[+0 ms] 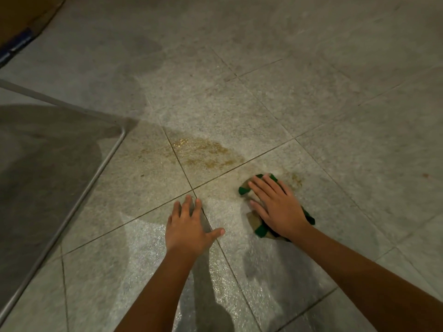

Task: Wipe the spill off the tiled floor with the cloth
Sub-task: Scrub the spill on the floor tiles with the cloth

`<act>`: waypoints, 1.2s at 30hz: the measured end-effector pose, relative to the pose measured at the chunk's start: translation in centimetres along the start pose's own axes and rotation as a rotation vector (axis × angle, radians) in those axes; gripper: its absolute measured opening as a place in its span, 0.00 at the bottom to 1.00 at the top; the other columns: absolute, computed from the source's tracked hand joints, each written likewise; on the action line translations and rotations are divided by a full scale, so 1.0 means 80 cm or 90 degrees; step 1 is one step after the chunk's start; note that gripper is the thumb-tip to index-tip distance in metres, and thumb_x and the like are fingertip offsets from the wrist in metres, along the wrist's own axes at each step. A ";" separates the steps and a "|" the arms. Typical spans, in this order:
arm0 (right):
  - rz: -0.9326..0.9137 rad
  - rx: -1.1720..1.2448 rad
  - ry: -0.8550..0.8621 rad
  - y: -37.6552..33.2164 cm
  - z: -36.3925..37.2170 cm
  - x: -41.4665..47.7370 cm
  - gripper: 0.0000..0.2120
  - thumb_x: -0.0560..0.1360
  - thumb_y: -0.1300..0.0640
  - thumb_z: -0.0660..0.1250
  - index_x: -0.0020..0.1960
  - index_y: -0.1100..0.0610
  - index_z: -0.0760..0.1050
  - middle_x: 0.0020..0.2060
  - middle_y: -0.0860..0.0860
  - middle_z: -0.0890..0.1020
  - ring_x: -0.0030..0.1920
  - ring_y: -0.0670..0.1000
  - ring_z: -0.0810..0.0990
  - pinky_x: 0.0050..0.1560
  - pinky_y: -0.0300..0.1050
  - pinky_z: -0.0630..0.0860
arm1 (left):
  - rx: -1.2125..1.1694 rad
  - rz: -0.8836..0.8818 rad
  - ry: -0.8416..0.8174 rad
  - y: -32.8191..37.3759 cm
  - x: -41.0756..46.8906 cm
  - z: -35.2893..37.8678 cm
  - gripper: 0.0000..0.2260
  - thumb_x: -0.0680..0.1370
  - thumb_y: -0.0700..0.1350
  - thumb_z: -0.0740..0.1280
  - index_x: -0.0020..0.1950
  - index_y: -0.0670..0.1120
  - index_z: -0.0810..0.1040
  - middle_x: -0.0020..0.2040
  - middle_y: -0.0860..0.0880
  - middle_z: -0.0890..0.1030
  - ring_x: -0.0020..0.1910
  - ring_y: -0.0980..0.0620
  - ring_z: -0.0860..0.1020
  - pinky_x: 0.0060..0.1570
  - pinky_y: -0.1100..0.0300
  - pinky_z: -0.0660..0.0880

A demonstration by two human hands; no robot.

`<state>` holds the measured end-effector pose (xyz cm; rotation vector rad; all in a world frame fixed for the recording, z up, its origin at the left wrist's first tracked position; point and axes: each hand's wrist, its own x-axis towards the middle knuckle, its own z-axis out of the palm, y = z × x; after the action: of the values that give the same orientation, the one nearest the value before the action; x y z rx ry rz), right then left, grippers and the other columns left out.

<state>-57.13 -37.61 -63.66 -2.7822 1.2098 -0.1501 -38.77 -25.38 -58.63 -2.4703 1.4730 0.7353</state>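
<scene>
Your right hand (278,207) presses the cloth (260,230), fingers spread flat; left hand (189,226) splayed on floor (335,116). Cloth looks soft, limp; spill (203,152) lies beyond fingertips.

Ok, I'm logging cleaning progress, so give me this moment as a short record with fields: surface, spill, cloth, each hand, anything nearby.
surface: grey speckled tiled floor with thin grout lines
spill: yellowish-brown wet patch across a grout line, not yet wiped; smaller stain beside the cloth
cloth: green and tan crumpled cloth, flat on the floor, apart from the main patch
right hand: palm down, pressing on the cloth
left hand: empty, spread flat on the floor
nearby: grey metal-framed panel at left
</scene>
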 end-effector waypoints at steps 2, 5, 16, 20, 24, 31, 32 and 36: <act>0.010 0.003 0.019 0.020 -0.005 -0.017 0.31 0.81 0.42 0.39 0.66 0.56 0.73 0.65 0.52 0.74 0.66 0.55 0.71 0.66 0.51 0.58 | 0.000 0.002 0.004 0.000 0.000 0.000 0.44 0.72 0.70 0.57 0.78 0.49 0.41 0.78 0.48 0.40 0.77 0.44 0.39 0.75 0.48 0.47; 0.070 0.016 0.032 0.049 -0.007 -0.027 0.31 0.81 0.41 0.40 0.66 0.57 0.72 0.65 0.53 0.75 0.66 0.56 0.71 0.65 0.52 0.61 | 0.000 0.005 0.010 0.001 0.000 -0.001 0.44 0.72 0.70 0.57 0.78 0.49 0.42 0.78 0.48 0.40 0.77 0.44 0.40 0.74 0.48 0.47; 0.199 0.036 0.007 0.002 -0.006 0.050 0.34 0.81 0.45 0.37 0.60 0.59 0.78 0.58 0.55 0.79 0.58 0.58 0.77 0.59 0.55 0.68 | -0.002 0.001 0.013 0.000 -0.001 -0.001 0.44 0.72 0.70 0.57 0.78 0.50 0.41 0.78 0.49 0.40 0.77 0.45 0.40 0.75 0.49 0.48; 0.053 0.022 -0.023 0.004 -0.002 0.027 0.33 0.81 0.43 0.37 0.64 0.56 0.75 0.62 0.52 0.77 0.63 0.54 0.74 0.63 0.52 0.59 | -0.005 0.002 0.030 0.000 -0.001 -0.001 0.44 0.71 0.71 0.57 0.78 0.50 0.44 0.78 0.49 0.42 0.77 0.45 0.42 0.74 0.48 0.50; -0.047 0.044 0.018 0.033 -0.005 0.003 0.29 0.81 0.42 0.41 0.66 0.55 0.72 0.65 0.49 0.74 0.67 0.51 0.67 0.66 0.49 0.56 | -0.009 -0.001 0.014 -0.002 0.000 -0.002 0.45 0.71 0.70 0.58 0.78 0.50 0.43 0.78 0.49 0.41 0.77 0.45 0.41 0.75 0.48 0.50; 0.124 0.039 0.078 0.018 0.002 0.044 0.26 0.79 0.45 0.47 0.63 0.58 0.76 0.61 0.53 0.78 0.62 0.56 0.75 0.61 0.54 0.68 | -0.061 0.019 0.046 -0.015 -0.003 -0.006 0.39 0.74 0.67 0.59 0.78 0.51 0.47 0.78 0.53 0.45 0.77 0.49 0.45 0.73 0.52 0.53; 0.151 0.039 0.083 0.007 0.003 0.057 0.25 0.79 0.46 0.50 0.61 0.59 0.77 0.60 0.54 0.79 0.60 0.57 0.76 0.60 0.54 0.70 | -0.071 0.013 0.077 -0.021 -0.005 -0.008 0.38 0.74 0.67 0.59 0.78 0.51 0.50 0.78 0.53 0.48 0.76 0.50 0.48 0.73 0.53 0.55; 0.161 0.046 0.050 -0.039 0.005 0.098 0.24 0.77 0.48 0.52 0.59 0.61 0.79 0.56 0.55 0.81 0.56 0.58 0.79 0.57 0.56 0.73 | -0.120 -0.061 0.133 -0.045 -0.004 -0.011 0.41 0.72 0.67 0.61 0.77 0.49 0.52 0.77 0.51 0.50 0.75 0.49 0.53 0.71 0.52 0.60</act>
<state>-49.49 -41.22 -63.22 -2.5553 1.5292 -0.2765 -35.53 -23.68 -58.05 -2.8134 1.3964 0.6407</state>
